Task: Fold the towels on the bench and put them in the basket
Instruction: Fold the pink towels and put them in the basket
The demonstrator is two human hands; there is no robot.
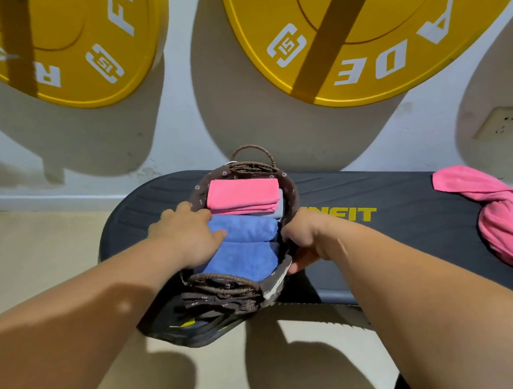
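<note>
My left grip (187, 235) presses flat on the blue towel (244, 231), my right grip (305, 237) holds the basket (292, 195) rim; the loose pink towel (501, 222) lies at frame right, nearer my right

A basket (292, 193) fills the left part of the bench (404, 224), packed rim to rim with folded towels (242, 196). The left hand (191, 235) lies over its left side; the right hand (306, 240) grips its right rim. Bare bench top lies free between basket and a crumpled pink towel (501, 222) at the right end.
</note>
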